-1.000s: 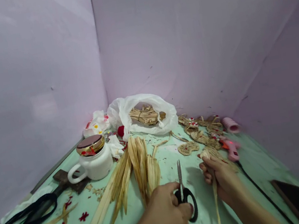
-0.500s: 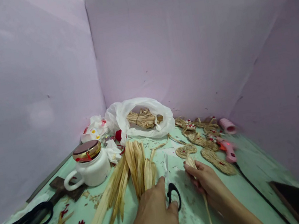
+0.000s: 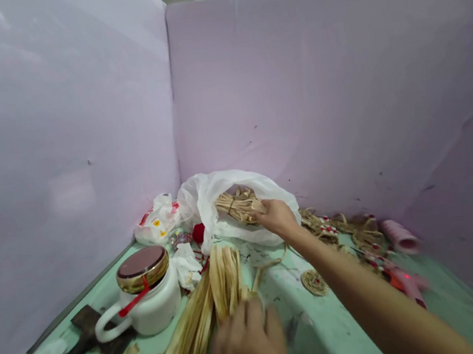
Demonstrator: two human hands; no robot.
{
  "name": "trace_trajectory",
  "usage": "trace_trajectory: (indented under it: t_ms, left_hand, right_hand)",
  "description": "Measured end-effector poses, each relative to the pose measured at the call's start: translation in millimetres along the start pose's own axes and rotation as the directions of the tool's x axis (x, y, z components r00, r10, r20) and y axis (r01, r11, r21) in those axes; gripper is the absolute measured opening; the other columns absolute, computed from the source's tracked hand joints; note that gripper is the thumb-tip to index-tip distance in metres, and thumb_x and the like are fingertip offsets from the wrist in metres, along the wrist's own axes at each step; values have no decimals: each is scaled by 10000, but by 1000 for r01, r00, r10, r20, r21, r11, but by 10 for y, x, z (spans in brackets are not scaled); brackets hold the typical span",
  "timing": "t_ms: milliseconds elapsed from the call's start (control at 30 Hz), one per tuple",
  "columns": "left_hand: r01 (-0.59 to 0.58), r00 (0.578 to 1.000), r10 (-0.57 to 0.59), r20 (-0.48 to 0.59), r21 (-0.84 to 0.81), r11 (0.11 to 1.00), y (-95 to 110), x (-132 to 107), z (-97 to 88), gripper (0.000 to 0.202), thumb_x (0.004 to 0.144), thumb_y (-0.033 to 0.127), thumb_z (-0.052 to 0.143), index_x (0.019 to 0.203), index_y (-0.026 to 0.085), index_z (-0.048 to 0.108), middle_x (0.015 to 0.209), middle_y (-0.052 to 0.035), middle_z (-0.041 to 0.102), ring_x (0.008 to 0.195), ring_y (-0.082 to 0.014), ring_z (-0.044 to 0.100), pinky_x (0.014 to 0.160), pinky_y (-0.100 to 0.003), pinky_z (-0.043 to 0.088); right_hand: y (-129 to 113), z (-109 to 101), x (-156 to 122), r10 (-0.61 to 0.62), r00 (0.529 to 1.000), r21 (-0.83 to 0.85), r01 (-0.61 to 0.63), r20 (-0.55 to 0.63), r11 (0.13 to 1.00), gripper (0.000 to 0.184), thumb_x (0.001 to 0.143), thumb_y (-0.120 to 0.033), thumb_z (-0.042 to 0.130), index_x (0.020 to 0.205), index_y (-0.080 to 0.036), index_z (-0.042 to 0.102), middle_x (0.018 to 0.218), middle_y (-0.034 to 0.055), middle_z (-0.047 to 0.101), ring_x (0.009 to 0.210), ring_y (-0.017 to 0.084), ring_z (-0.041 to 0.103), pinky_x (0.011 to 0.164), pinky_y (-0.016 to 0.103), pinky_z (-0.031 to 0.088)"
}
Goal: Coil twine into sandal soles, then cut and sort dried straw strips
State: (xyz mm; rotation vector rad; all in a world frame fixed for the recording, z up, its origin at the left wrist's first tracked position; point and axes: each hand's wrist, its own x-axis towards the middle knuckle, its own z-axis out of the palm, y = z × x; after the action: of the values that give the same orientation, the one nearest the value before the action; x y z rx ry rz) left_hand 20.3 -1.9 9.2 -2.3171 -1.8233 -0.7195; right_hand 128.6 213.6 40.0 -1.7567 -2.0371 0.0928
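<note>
Your right hand [image 3: 278,217] reaches inside the open-mouthed white bag [image 3: 207,206], center frame, fingers at the right end of the tied bundle [image 3: 235,206]; can't tell if they grip. Left hand [image 3: 251,351] is blurred over the loose pale strips [image 3: 224,274], bottom center; wide or holding, can't tell. Lidded white mug [image 3: 159,309], left: contents hidden. Printed plastic bag [image 3: 156,227] behind it: marks unreadable. Desk [image 3: 334,330] surface shows between your left hand and right forearm; left edge meets wall [image 3: 46,113].
</note>
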Motion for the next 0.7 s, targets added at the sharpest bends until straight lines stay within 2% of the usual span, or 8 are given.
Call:
trace_trajectory:
  t_ms: [67, 133, 233, 300, 367, 433, 567, 700]
  left_hand:
    - [92, 995, -91, 44, 1, 996, -148, 503, -152, 262, 703, 72, 432, 847, 167, 630, 864, -110, 620, 816, -249, 581, 707, -360, 457]
    - [223, 975, -223, 20, 23, 975, -311, 1023, -136, 265, 705, 85, 428, 880, 118, 625, 891, -146, 609, 893, -273, 566, 758, -374, 446]
    - [345, 938, -345, 38, -3, 939, -525, 1640, 168, 281, 726, 122, 452, 944, 74, 623, 961, -185, 607, 948, -283, 559, 758, -348, 445]
    - [344, 939, -343, 39, -27, 939, -618, 1905, 432, 314, 746, 159, 460, 1004, 58, 606, 1022, -195, 595, 978, -292, 550, 762, -345, 445]
    - [316, 948, -315, 42, -42, 948, -671, 2082, 649, 354, 739, 170, 484, 1060, 62, 583, 1057, -183, 591, 993, -278, 545, 796, -333, 435]
    - [283, 959, -281, 45, -48, 958, -702, 2207, 798, 389, 714, 179, 521, 1088, 85, 574, 1081, -165, 589, 1040, -278, 518, 842, -333, 416]
    - [245, 968, -242, 69, -45, 968, -777, 2358, 979, 502, 643, 248, 604, 1131, 143, 557, 1188, -134, 543, 1138, -307, 433, 896, -364, 390]
    - [207, 974, -202, 103, -35, 978, -870, 2425, 1128, 608, 610, 279, 624, 1202, 228, 497, 1230, -82, 518, 1170, -297, 392, 922, -393, 361]
  right_hand:
    - [-54, 108, 124, 15, 1000, -33, -15, -4, 999, 387, 717, -463, 540, 891, -145, 676, 851, 150, 686, 806, 280, 615, 615, 296, 381]
    - [-57, 184, 225, 35, 999, -66, -37, -26, 997, 404, 765, -435, 489, 962, -125, 656, 930, 181, 669, 847, 287, 612, 640, 307, 390]
    - [22, 222, 349, 23, 999, -107, -26, -27, 994, 369, 805, -349, 444, 1045, -134, 623, 1011, 179, 648, 905, 275, 603, 679, 307, 392]
    - [102, 221, 418, -24, 999, -122, 27, 26, 992, 335, 775, -340, 496, 1043, -188, 628, 982, 130, 667, 896, 260, 609, 672, 291, 394]
    - [177, 228, 476, -65, 995, -137, 76, 81, 988, 329, 747, -316, 534, 1051, -229, 624, 957, 92, 680, 881, 246, 617, 660, 277, 396]
    - [234, 254, 521, -88, 989, -159, 106, 117, 982, 350, 731, -286, 550, 1070, -230, 615, 964, 90, 677, 873, 240, 620, 656, 270, 399]
    - [279, 314, 589, -114, 981, -207, 147, 159, 967, 396, 707, -270, 578, 1095, -198, 604, 998, 117, 660, 876, 248, 612, 670, 276, 408]
    - [241, 288, 670, -108, 977, -234, 150, 185, 960, 276, 740, -241, 523, 973, -176, 656, 952, 120, 671, 850, 241, 614, 672, 285, 415]
